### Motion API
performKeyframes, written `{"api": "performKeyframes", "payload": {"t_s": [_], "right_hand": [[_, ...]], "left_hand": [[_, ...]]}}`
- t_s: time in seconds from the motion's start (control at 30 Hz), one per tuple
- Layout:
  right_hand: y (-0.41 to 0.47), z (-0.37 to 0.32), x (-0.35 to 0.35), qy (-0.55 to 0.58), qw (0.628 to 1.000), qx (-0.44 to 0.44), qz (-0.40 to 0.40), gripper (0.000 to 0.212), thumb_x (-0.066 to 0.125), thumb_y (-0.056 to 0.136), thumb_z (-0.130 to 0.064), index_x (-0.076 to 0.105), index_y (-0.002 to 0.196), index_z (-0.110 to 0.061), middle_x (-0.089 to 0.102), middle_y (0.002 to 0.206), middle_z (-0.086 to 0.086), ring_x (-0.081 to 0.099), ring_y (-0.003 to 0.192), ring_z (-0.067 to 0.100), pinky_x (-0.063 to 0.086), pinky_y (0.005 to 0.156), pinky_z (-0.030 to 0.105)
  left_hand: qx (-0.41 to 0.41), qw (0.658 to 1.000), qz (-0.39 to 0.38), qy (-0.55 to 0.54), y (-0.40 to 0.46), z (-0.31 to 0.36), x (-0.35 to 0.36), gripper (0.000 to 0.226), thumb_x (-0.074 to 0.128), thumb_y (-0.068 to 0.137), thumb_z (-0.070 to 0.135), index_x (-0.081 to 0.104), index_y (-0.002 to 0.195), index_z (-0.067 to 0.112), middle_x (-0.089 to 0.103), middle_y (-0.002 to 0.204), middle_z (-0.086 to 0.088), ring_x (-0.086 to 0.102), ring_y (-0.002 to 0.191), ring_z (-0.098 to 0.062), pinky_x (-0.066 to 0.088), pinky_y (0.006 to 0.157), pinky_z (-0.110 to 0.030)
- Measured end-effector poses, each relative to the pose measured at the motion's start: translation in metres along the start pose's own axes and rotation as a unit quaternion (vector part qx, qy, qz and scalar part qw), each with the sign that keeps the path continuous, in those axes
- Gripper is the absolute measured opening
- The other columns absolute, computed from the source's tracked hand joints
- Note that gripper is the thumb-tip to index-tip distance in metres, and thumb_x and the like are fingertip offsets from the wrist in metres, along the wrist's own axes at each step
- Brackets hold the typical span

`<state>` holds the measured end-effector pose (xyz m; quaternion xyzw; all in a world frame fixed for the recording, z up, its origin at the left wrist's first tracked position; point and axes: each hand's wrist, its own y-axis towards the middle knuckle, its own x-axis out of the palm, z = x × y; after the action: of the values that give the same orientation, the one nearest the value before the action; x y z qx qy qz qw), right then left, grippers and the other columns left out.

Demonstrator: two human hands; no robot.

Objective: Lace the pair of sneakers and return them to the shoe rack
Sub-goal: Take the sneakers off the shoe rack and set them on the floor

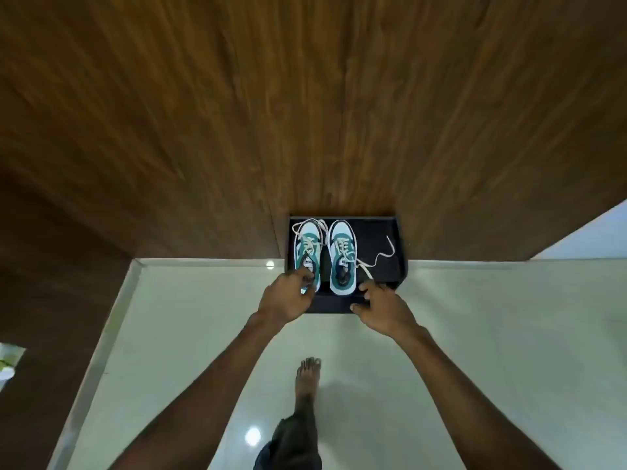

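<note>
Two white and teal sneakers stand side by side, toes away from me, on a dark pull-out rack tray (393,252) at the foot of a wooden cabinet. My left hand (286,295) grips the heel opening of the left sneaker (307,245). Loose white lace loops lie over that shoe's toe. My right hand (381,308) rests with fingers spread on the tray's front edge, just right of the right sneaker (342,256). A loose lace end (380,257) trails from the right sneaker across the tray toward its right side.
Brown wood-grain cabinet fronts (305,113) fill the upper view and the left side. Pale glossy floor tiles (492,351) spread below, with my bare foot (307,381) standing on them near the middle.
</note>
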<state>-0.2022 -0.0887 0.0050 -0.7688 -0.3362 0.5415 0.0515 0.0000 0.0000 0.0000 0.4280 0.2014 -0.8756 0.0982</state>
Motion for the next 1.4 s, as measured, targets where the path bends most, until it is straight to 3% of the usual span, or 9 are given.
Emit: {"api": "performKeyframes", "payload": {"t_s": [0.2,0.4,0.6,0.8,1.0,1.13,1.27,1.4], "right_hand": [[0.104,0.012,0.042,-0.014,0.989,0.095,-0.108,0.066,0.064,0.091,-0.040,0.038,0.149,-0.020,0.056,0.145,0.011,0.051,0.133,0.034,0.046,0.104,0.042],[0.184,0.021,0.087,-0.013,0.976,0.126,-0.176,0.089,0.064,0.090,-0.034,0.011,0.160,-0.032,0.054,0.147,0.015,0.055,0.129,0.038,0.048,0.101,0.043],[0.214,0.024,0.106,-0.018,0.978,0.138,-0.153,0.078,0.064,0.085,-0.020,0.029,0.155,-0.026,0.060,0.133,0.018,0.061,0.116,0.042,0.053,0.094,0.042],[0.181,0.029,0.105,-0.021,0.998,0.061,-0.014,0.059,0.060,0.088,-0.011,0.048,0.143,-0.025,0.068,0.122,0.020,0.067,0.102,0.045,0.059,0.084,0.048],[0.104,0.052,0.120,-0.035,0.999,0.019,0.027,0.061,0.062,0.085,-0.010,0.048,0.143,-0.022,0.070,0.113,0.019,0.068,0.094,0.043,0.058,0.077,0.042],[0.025,0.090,0.147,-0.028,0.999,0.003,0.031,0.065,0.066,0.087,-0.012,0.044,0.147,-0.020,0.066,0.123,0.017,0.067,0.100,0.039,0.058,0.080,0.041],[-0.035,0.142,0.186,-0.050,0.999,0.005,-0.002,0.071,0.067,0.088,-0.015,0.038,0.152,-0.023,0.062,0.133,0.015,0.065,0.107,0.037,0.059,0.085,0.042],[-0.046,0.185,0.243,-0.077,0.995,0.031,-0.062,0.077,0.068,0.084,-0.012,0.034,0.152,-0.023,0.059,0.139,0.014,0.062,0.111,0.036,0.059,0.086,0.042]], "left_hand": [[-0.084,0.990,-0.110,0.007,0.100,-0.041,0.050,0.043,0.060,0.093,0.036,0.054,0.132,0.020,0.066,0.129,-0.013,0.062,0.116,-0.037,0.054,0.093,-0.042],[-0.151,0.963,-0.221,0.027,0.159,-0.083,0.114,0.072,0.055,0.094,0.029,0.020,0.156,0.029,0.053,0.134,-0.022,0.057,0.119,-0.045,0.047,0.096,-0.043],[-0.130,0.982,-0.137,0.027,0.170,-0.094,0.138,0.047,0.051,0.097,0.022,0.044,0.143,0.017,0.061,0.119,-0.026,0.061,0.104,-0.046,0.052,0.085,-0.044],[-0.062,0.997,-0.034,-0.009,0.134,-0.074,0.139,0.046,0.058,0.095,0.011,0.052,0.140,0.013,0.062,0.123,-0.025,0.064,0.104,-0.044,0.057,0.088,-0.043],[-0.047,0.999,0.001,-0.022,0.062,-0.049,0.165,0.045,0.059,0.097,0.022,0.052,0.141,0.017,0.065,0.124,-0.019,0.065,0.104,-0.039,0.058,0.090,-0.042],[-0.081,0.996,-0.008,-0.043,-0.013,-0.038,0.212,0.041,0.056,0.099,0.030,0.054,0.139,0.020,0.061,0.133,-0.014,0.065,0.111,-0.036,0.055,0.098,-0.046],[-0.120,0.992,-0.032,0.029,-0.083,-0.036,0.269,0.042,0.043,0.100,0.046,0.060,0.133,0.026,0.058,0.141,-0.007,0.057,0.123,-0.035,0.044,0.106,-0.048],[-0.105,0.992,-0.069,-0.025,-0.111,-0.063,0.329,0.049,0.061,0.096,0.025,0.054,0.143,0.016,0.059,0.138,-0.016,0.066,0.109,-0.035,0.054,0.095,-0.041]]}}
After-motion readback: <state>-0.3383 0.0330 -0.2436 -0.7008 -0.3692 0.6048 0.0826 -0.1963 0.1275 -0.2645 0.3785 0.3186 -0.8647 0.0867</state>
